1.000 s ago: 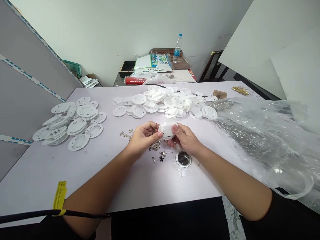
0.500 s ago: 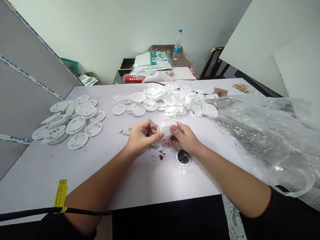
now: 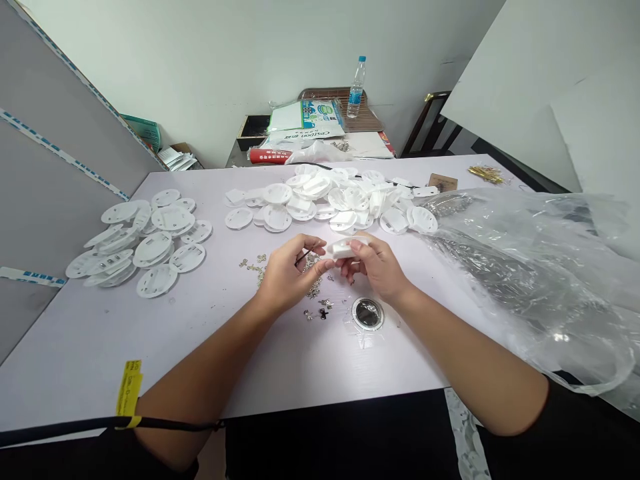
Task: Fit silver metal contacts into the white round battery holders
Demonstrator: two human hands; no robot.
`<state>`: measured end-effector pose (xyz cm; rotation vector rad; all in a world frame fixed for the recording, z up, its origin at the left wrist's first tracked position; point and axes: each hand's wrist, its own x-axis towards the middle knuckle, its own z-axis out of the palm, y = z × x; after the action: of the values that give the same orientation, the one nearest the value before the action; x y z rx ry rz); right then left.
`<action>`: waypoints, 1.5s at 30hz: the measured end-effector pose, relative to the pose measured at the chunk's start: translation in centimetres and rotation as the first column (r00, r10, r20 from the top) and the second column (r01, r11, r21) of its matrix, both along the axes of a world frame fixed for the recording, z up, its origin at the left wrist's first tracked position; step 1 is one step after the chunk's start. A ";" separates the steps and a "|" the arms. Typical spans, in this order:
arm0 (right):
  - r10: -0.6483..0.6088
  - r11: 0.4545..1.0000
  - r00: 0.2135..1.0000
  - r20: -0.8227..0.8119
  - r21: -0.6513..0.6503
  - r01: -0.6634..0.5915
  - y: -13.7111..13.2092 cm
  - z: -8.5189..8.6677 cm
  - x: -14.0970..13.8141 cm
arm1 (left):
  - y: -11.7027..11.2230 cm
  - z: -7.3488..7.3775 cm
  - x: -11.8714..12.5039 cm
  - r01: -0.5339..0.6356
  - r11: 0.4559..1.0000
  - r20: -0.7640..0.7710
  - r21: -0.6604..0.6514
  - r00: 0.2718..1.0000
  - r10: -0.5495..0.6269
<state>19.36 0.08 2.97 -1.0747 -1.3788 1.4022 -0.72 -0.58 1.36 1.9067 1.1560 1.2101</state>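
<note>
Both hands meet over the middle of the pale table [image 3: 75, 347]. My right hand [image 3: 376, 267] grips a round white plastic disc [image 3: 344, 248], now tipped nearly edge-on. My left hand [image 3: 289, 272] is curled with a thin dark pin-like piece [image 3: 303, 257] pinched between its fingers, its thumb tip close to the disc. Small metal clips [image 3: 316, 288] lie scattered on the table right under the hands.
A heap of white discs [image 3: 330, 200] lies beyond the hands and another pile of discs [image 3: 140, 243] at the left. A round cable hole [image 3: 367, 313] sits below the right wrist. Crumpled clear plastic bags [image 3: 525, 267] fill the right side. A water bottle [image 3: 356, 87] stands behind.
The right hand has tilted the disc from facing me to nearly edge-on and lifted it slightly. The left thumb has come off the disc, and the dark pin shows again in its fingers.
</note>
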 end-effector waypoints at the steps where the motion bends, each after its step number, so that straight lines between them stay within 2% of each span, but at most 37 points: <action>1: -0.049 0.997 0.998 0.042 0.058 0.046 0.3 0.0 0.4 | 0.1 -0.1 -0.1 -0.008 1.000 -0.077 0.006 0.997 0.008; 3: -0.163 0.977 0.980 0.117 0.160 0.143 1.0 -0.1 1.2 | 0.3 -0.2 -0.2 0.030 0.999 -0.266 0.036 0.964 -0.019; 5: -0.244 0.951 0.953 0.178 0.234 0.200 1.4 -0.2 1.7 | 0.5 -0.5 -0.2 0.108 0.993 -0.431 0.044 0.899 -0.078; 7: -0.280 0.937 0.932 0.231 0.279 0.212 1.5 -0.4 1.9 | 0.5 -0.7 0.0 0.162 0.986 -0.519 0.030 0.846 -0.123; 9: -0.286 0.932 0.920 0.268 0.299 0.203 1.5 -0.6 1.9 | 0.6 -0.9 0.3 0.186 0.982 -0.540 0.030 0.830 -0.140; 13: -0.272 0.932 0.919 0.286 0.317 0.177 1.2 -0.6 1.6 | 0.9 -1.5 0.9 0.198 0.978 -0.524 0.067 0.841 -0.134; 18: -0.291 0.915 0.897 0.331 0.370 0.160 1.2 -0.3 1.6 | 0.8 -2.0 1.0 0.244 0.961 -0.591 0.133 0.797 -0.121; 20: -0.293 0.911 0.889 0.353 0.384 0.148 1.2 -0.3 1.6 | 0.6 -1.6 0.7 0.244 0.965 -0.557 0.098 0.817 -0.150; 23: -0.279 0.908 0.871 0.405 0.406 0.102 1.1 -0.2 1.7 | 0.3 -0.6 0.0 0.135 0.990 -0.394 -0.034 0.909 -0.137; 26: -0.237 0.885 0.849 0.472 0.465 -0.012 1.0 -0.2 1.6 | 0.3 0.0 -0.6 0.050 0.987 -0.166 -0.154 0.983 -0.076; 29: -0.178 0.839 0.848 0.500 0.527 -0.134 0.8 -0.3 1.4 | 0.4 0.0 -0.7 0.026 0.986 -0.045 -0.166 0.998 -0.034; 35: -0.133 0.797 0.847 0.515 0.563 -0.217 0.5 -0.4 1.2 | 0.5 -0.4 -0.4 -0.031 0.988 -0.103 -0.149 0.995 0.016; 39: -0.127 0.780 0.842 0.524 0.577 -0.241 0.4 -0.4 1.2 | 0.4 -0.5 -0.2 -0.034 0.999 -0.173 -0.039 0.985 0.026; 45: -0.131 0.772 0.835 0.534 0.583 -0.252 0.3 -0.4 1.0 | 0.2 -0.2 0.0 -0.058 0.998 -0.144 -0.031 0.988 0.052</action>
<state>20.40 0.39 2.58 -0.9887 -2.1278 0.5437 -0.75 -0.37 1.17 1.9732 1.3041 1.0884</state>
